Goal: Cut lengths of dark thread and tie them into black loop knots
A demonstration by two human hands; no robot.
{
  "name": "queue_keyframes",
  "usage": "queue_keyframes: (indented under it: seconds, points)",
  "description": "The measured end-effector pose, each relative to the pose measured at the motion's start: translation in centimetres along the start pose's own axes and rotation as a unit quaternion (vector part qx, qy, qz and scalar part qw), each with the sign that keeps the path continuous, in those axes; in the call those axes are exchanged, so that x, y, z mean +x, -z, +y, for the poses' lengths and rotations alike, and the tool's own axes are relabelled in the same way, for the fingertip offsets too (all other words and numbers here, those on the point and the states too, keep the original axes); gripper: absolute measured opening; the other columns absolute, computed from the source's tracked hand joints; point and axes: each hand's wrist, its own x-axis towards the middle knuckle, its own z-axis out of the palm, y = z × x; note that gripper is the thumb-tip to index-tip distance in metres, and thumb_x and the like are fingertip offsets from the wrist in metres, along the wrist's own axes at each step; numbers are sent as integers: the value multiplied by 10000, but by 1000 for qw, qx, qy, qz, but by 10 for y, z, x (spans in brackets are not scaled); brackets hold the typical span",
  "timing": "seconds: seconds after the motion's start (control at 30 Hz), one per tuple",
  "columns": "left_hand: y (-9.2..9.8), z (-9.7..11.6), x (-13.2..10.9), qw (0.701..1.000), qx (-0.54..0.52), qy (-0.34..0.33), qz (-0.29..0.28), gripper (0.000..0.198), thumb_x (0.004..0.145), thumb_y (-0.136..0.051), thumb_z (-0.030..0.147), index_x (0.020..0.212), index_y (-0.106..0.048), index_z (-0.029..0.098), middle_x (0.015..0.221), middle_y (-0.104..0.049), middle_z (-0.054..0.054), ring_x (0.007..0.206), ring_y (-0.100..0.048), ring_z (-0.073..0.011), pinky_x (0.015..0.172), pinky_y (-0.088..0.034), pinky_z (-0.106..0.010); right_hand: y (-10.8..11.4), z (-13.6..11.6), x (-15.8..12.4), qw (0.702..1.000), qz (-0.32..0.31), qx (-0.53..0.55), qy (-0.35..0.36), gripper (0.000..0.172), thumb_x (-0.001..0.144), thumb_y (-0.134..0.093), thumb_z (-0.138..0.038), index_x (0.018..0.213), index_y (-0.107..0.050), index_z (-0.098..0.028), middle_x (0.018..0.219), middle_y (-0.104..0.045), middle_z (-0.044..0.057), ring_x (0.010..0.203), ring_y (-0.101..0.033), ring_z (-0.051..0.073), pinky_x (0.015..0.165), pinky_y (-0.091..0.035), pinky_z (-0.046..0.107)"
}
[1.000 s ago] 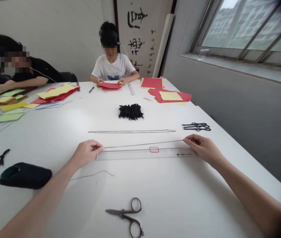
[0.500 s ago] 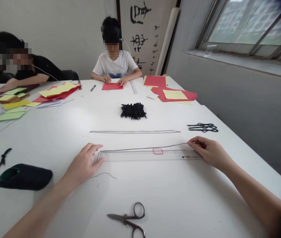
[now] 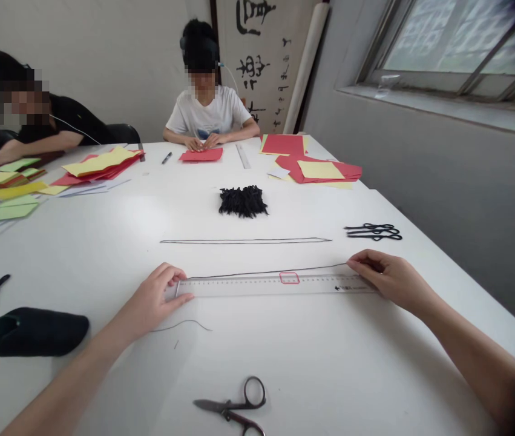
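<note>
Gray walls [image 3: 420, 169] bounded a white counter [image 3: 339, 363], where a co-worker [image 3: 207, 115] in a white shirt sat at the far edge. Across it lay a clear ruler [image 3: 239, 286], its left end between the parted thumb and fingers of the camera wearer's left hand [image 3: 150, 298], though whether that hand gripped it could not be told. Scissors [image 3: 227, 407] rested on the near side, while a thin black cord [image 3: 316, 267] slanted just beyond the ruler, its right end pinched in the right hand [image 3: 388, 277].

The right hand [image 3: 392, 278] hides one end of the ruler [image 3: 239, 287]; below its fingers, leftward, scissors [image 3: 229, 407] (lower loop) are cropped.
</note>
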Motion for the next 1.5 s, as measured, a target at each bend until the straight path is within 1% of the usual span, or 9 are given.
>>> queue_keyframes:
  seconds: [0.23,0.47,0.7,0.9,1.13,1.23,1.37,1.43,1.5]
  points:
    - [5,2,1,999,11,-31,-13,309,839,-536,500,976,-563,224,998,-575,-41,883,-571,-194,795,-496,-328,12,2,0,1000,-3,-26,-7,396,776,-516,-578,821,-621,-199,598,-558,20,524,-429,131,503,-351,259]
    - [5,-2,0,998,26,-63,3,323,840,-533,514,979,-574,225,997,-595,-38,878,-587,-192,800,-499,-313,30,11,-3,999,-21,-35,-22,364,796,-510,-556,790,-618,-209,653,-595,25,562,-479,141,534,-381,263]
    - [1,-7,1,998,28,-58,9,337,831,-531,531,978,-583,232,995,-601,-42,858,-586,-197,767,-501,-308,37,23,1,995,-37,-88,-12,322,765,-524,-512,834,-651,-224,717,-640,36,594,-523,162,577,-424,289]
    - [0,-8,2,999,27,-45,9,329,822,-537,534,982,-585,250,998,-600,-32,878,-586,-204,784,-500,-319,43,22,-2,994,-63,-94,-4,289,778,-514,-459,884,-659,-234,857,-669,54,681,-581,188,626,-459,318]
    - [-1,-10,2,999,28,-38,10,336,808,-547,544,970,-590,253,988,-604,-30,864,-587,-208,761,-497,-321,51,37,-3,994,-96,-44,29,310,769,-546,-370,1023,-638,-221,1033,-650,83,964,-595,239,835,-463,369]
    - [-1,-9,3,999,25,-40,11,341,812,-537,548,968,-589,250,992,-604,-40,874,-584,-215,758,-495,-326,50,35,-3,994,-93,-55,21,315,776,-551,-413,1009,-642,-222,998,-656,73,897,-606,220,785,-471,347]
    - [-2,-9,2,999,26,-44,13,338,812,-542,543,969,-585,247,987,-599,-41,879,-578,-215,761,-492,-323,46,27,-4,994,-69,-90,-10,309,776,-537,-498,866,-660,-228,817,-666,43,672,-571,176,623,-450,308]
    - [-2,-9,2,999,28,-41,10,335,817,-538,541,971,-582,246,988,-596,-41,877,-578,-213,766,-494,-324,45,24,-4,994,-53,-95,-7,316,777,-529,-512,803,-657,-224,735,-654,37,612,-545,168,577,-431,299]
    - [1,-8,2,999,37,-36,14,360,793,-563,552,977,-583,243,1001,-594,-46,895,-577,-223,786,-497,-338,45,19,-4,995,-43,-91,11,322,780,-534,-521,788,-653,-222,738,-657,41,596,-536,165,566,-428,300]
